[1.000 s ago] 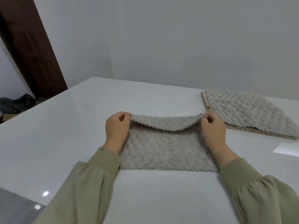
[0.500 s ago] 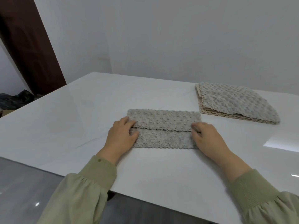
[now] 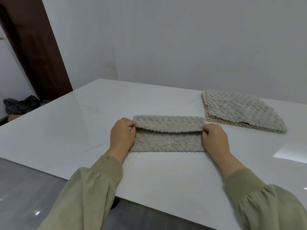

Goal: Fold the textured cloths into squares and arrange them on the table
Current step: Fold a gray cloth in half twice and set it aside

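Between both hands' fingers (image 3: 132, 126) lies the cloth's (image 3: 167, 143) upper fold — pinched.

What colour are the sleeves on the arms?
Olive green, with ribbed cuffs. The left sleeve and right sleeve show clearly in the head view.

Black bag (image 3: 21, 104) lies beside brown door (image 3: 31, 47).
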`<state>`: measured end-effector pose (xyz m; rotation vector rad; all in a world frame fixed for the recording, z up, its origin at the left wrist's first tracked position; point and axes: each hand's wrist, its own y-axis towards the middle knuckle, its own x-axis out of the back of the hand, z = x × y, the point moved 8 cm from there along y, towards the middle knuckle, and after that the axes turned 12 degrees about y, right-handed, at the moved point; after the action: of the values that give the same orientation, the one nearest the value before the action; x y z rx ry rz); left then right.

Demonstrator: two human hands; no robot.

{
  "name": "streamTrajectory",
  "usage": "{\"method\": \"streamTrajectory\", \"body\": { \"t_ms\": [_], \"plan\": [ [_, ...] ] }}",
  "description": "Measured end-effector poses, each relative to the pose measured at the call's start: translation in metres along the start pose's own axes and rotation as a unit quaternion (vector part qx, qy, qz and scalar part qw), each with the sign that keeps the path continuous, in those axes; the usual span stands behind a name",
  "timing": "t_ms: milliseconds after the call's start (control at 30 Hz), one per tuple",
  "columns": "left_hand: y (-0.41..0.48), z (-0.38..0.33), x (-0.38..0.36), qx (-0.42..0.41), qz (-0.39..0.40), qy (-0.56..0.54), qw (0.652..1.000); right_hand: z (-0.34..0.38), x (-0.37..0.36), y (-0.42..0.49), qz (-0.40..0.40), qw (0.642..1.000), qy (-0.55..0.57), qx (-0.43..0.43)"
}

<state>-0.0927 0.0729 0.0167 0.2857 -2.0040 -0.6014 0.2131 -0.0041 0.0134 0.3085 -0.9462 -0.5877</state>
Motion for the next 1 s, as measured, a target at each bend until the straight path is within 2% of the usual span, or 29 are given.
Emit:
{"method": "streamTrajectory", "body": {
  "t_ms": [67,133,200,267,300,400,500,633,800,933,1000],
  "plan": [
    [-0.006,-0.011,0.022,-0.051,-0.081,-0.026,0.995,0.011,0.021,-0.005,-0.081,0.995,0.038,0.052],
    [-0.017,-0.016,0.034,-0.087,-0.104,-0.045,0.990,0.015,0.035,-0.012,-0.101,0.991,0.043,0.076],
    [-0.028,-0.012,0.029,-0.082,-0.051,-0.038,0.995,0.004,0.031,-0.016,-0.017,0.999,0.012,0.040],
    [-0.039,0.002,0.014,-0.026,0.051,-0.021,0.998,-0.014,0.019,-0.024,0.080,0.997,-0.014,-0.018],
    [-0.042,0.010,0.008,0.005,0.092,-0.020,0.996,-0.019,0.018,-0.027,0.095,0.995,-0.014,-0.037],
    [-0.045,0.022,0.009,0.077,0.118,-0.060,0.988,-0.023,0.025,-0.029,0.072,0.994,0.013,-0.077],
    [-0.046,0.022,0.010,0.113,0.129,-0.100,0.980,-0.027,0.026,-0.031,0.073,0.983,0.100,-0.136],
    [-0.045,0.024,0.009,0.131,0.132,-0.127,0.974,-0.025,0.026,-0.032,0.064,0.973,0.161,-0.153],
    [-0.044,0.020,0.008,0.135,0.136,-0.166,0.967,-0.024,0.026,-0.032,0.047,0.971,0.179,-0.149],
    [-0.044,0.016,0.015,0.134,0.115,-0.203,0.963,-0.021,0.039,-0.031,-0.025,0.965,0.216,-0.144],
    [-0.045,0.015,0.016,0.124,0.114,-0.193,0.967,-0.021,0.041,-0.032,-0.034,0.967,0.209,-0.144]
  ]
}}
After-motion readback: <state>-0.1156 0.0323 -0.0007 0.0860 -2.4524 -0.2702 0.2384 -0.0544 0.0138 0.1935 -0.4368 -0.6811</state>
